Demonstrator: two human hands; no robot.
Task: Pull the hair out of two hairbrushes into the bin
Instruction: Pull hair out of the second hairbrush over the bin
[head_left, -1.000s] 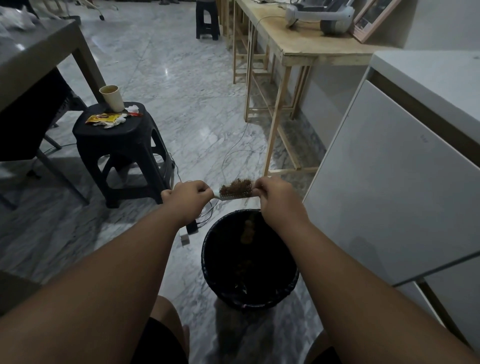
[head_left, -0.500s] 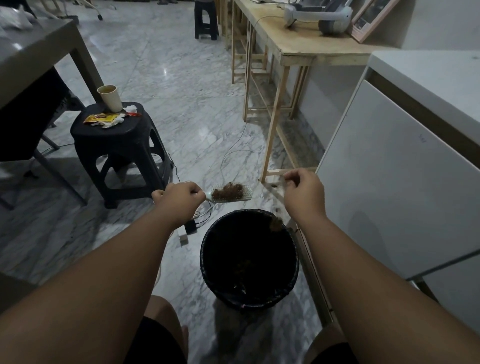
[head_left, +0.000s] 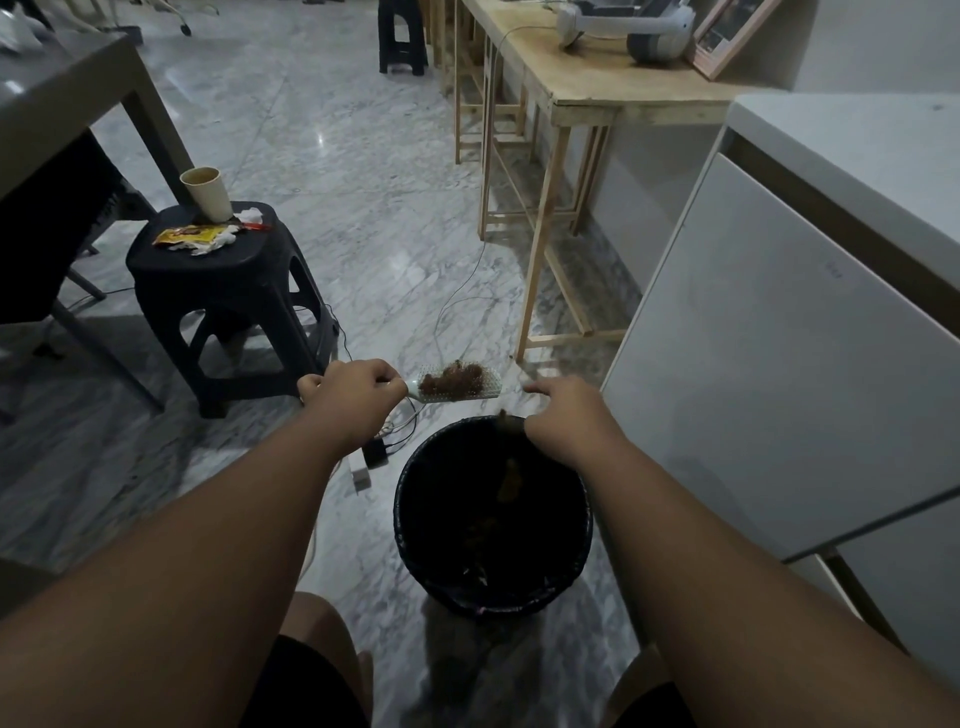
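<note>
The hairbrush (head_left: 457, 384) hangs just beyond the bin (head_left: 493, 514) rim, long axis level, head pointing right, brown hair (head_left: 449, 378) matted on top. My left hand (head_left: 353, 397) fists its handle. My right hand (head_left: 563, 415) pinches a tuft over the rim; open marble floor (head_left: 363, 171) lies ahead.

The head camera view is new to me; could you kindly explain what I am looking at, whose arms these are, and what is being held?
There is no machine here: a person wears one wide-angle camera on the head, so you look down along their own bare arms. The left hand is closed around the handle of a pale hairbrush whose bristles are full of brown hair. The right hand is above the black bin on the marble floor, with a tuft of hair showing just beside it over the bin. To the left, a black stool carries a paper cup and wrappers.
</note>
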